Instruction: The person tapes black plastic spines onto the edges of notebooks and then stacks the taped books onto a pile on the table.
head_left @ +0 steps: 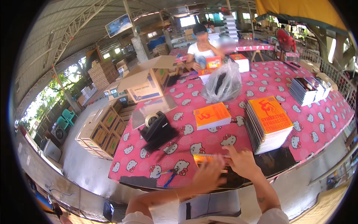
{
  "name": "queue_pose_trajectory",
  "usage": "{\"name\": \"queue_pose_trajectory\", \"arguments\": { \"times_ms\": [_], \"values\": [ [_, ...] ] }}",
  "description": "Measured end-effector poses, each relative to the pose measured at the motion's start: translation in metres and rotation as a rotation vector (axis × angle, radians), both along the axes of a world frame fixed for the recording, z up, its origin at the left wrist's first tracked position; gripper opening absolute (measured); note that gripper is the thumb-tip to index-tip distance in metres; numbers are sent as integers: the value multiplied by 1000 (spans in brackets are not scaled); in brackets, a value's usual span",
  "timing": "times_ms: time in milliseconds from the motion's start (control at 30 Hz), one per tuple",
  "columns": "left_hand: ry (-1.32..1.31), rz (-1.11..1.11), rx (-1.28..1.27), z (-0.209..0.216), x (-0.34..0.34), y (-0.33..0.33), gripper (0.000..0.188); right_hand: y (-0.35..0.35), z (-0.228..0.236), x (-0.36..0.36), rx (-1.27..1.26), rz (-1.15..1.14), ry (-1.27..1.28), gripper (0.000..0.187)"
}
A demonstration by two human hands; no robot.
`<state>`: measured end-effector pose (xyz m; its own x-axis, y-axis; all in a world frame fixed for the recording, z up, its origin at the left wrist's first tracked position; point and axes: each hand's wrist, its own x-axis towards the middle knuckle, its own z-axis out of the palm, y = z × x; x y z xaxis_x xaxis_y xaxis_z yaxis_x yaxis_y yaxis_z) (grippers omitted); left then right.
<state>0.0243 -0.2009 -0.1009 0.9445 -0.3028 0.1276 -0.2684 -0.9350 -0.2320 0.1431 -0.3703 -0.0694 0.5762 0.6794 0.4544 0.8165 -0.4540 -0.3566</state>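
Observation:
An orange spiral notebook point(198, 159) lies at the table's near edge, mostly covered by my hands. My left hand point(209, 172) is over it, its fingers smeared by motion. At the notebook's right end is my right hand point(243, 163), fingers bent and closed on its edge near the spiral. Just ahead of the hands rests a small pile of orange notebooks point(212, 115). A taller stack of orange spiral notebooks point(269, 121) stands to the right. Blue-handled scissors point(171, 178) lie on the cloth to the left, below a black tape dispenser point(157, 126).
A pink patterned cloth covers the table point(175, 149). Farther back are a clear plastic bag point(223, 84), an open carton point(147, 84) and notebook stacks point(309, 89) at the right. A person point(201, 48) sits across the table. Closed cartons point(104, 130) stand on the floor at left.

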Motion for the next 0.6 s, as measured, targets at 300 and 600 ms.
{"name": "queue_pose_trajectory", "arguments": {
  "times_ms": [300, 600],
  "values": [
    [-215, -60, 50, -1, 18, -3, 81, -48, -56, 3, 691, 245, 815, 55],
    [-231, 27, 87, 38, 41, 5, 95, -17, -58, -3, 696, 185, 814, 21]
  ]
}}
